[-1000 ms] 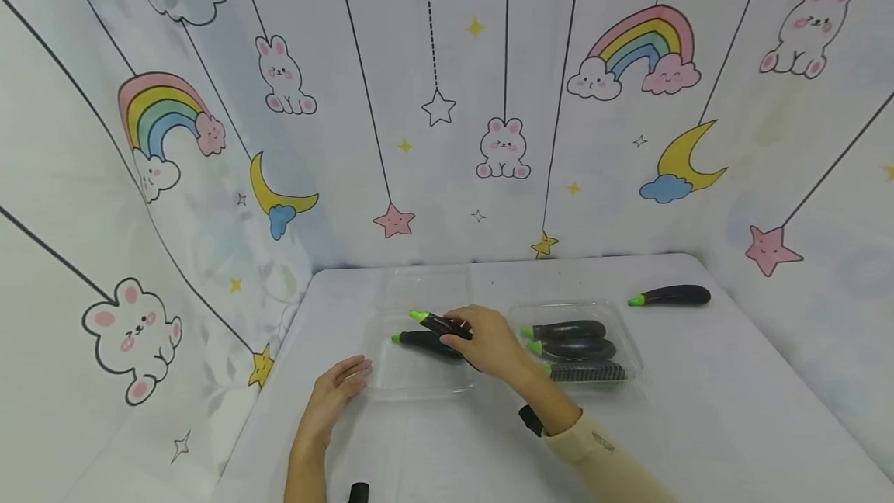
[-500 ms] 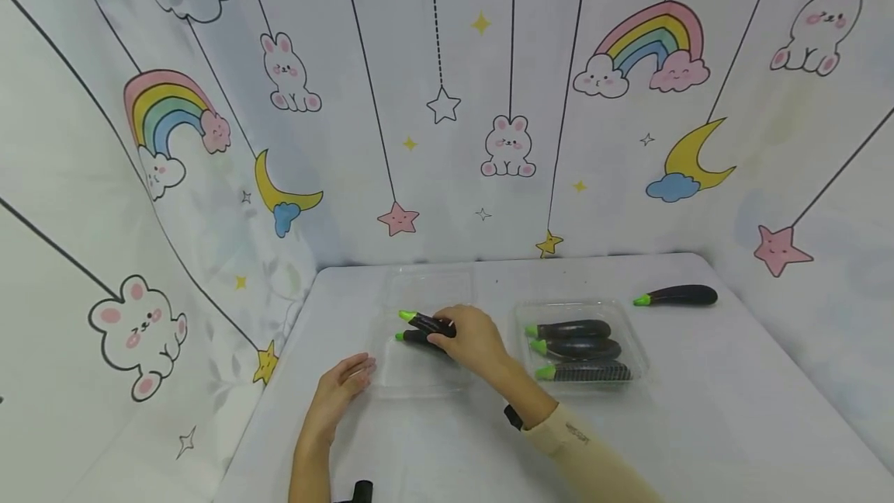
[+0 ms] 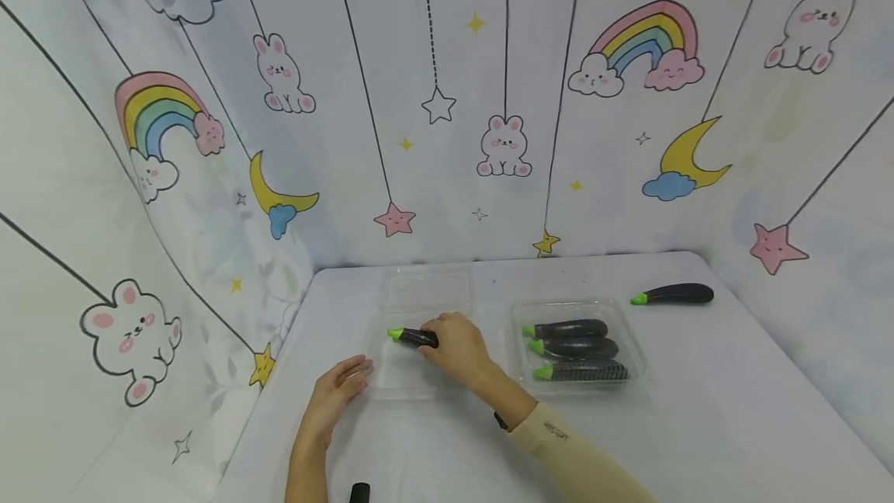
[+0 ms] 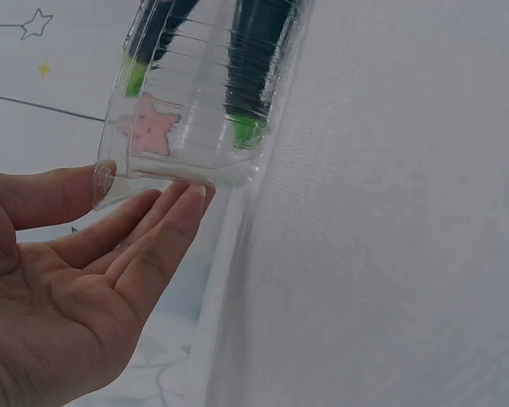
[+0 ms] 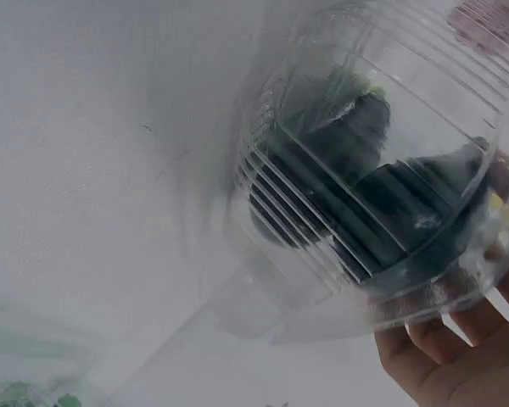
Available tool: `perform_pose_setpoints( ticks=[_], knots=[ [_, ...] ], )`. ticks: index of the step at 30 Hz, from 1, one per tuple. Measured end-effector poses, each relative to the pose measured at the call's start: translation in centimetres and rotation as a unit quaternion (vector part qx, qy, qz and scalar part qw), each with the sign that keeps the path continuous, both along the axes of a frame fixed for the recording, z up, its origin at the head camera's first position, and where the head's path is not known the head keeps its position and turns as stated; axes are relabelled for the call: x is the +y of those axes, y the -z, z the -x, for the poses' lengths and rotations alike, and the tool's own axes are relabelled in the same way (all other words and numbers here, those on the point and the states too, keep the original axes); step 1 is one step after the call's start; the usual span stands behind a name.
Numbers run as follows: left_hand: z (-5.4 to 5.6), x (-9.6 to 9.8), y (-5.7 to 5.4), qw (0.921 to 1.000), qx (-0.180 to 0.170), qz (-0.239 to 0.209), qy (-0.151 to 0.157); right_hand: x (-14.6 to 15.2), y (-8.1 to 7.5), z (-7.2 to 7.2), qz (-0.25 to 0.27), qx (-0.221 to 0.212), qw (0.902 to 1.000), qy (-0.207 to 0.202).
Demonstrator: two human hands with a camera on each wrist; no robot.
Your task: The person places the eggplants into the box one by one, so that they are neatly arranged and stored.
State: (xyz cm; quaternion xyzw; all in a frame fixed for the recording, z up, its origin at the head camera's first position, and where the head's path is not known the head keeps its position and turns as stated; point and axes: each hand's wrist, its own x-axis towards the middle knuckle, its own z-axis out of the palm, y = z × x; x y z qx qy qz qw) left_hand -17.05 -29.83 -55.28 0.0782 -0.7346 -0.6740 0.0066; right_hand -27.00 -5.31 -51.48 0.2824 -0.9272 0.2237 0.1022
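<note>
My right hand (image 3: 457, 348) holds a dark eggplant (image 3: 417, 338) with a bright green stem end, low in the left clear plastic container (image 3: 419, 388). In the right wrist view two dark eggplants (image 5: 399, 212) show through the ribbed clear wall, and the fingers reach in over the rim. The second eggplant (image 4: 254, 59) there shows through the wall in the left wrist view too; in the head view it is hidden. My left hand (image 3: 338, 394) rests at this container's left side, its nearly straight fingers against the wall and its thumb at the rim.
Another clear container (image 3: 637, 367) to the right holds three eggplants (image 3: 576, 348) side by side. One more eggplant (image 3: 676, 294) lies on the white tabletop (image 3: 698, 425) at the far right. The left container's clear lid (image 3: 427, 286) stands open behind it. A printed curtain (image 3: 447, 177) hangs behind.
My right hand has moved left and down, bringing its eggplant from above the other one down into the left container. The left hand has kept its place at the container's side.
</note>
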Motion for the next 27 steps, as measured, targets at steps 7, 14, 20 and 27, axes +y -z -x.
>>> perform_pose_setpoints(
  ticks=[7,14,20,27],
  knots=[
    [-0.1,-0.2,0.0,1.0,-0.003,0.001,-0.003,-0.9,0.8,0.2,-0.025,0.009,0.9997,-0.002],
    [0.0,-0.1,0.1,0.9999,-0.013,0.008,-0.004,-1.2,2.0,0.3,-0.075,0.022,0.9969,0.003],
    [0.0,0.1,0.0,0.9999,-0.013,0.001,-0.003,-1.3,2.4,0.3,-0.089,0.019,0.9958,0.009],
    [0.0,0.1,0.0,0.9999,-0.009,-0.002,-0.004,-1.5,2.5,0.1,-0.116,0.035,0.9926,0.011]
  ],
)
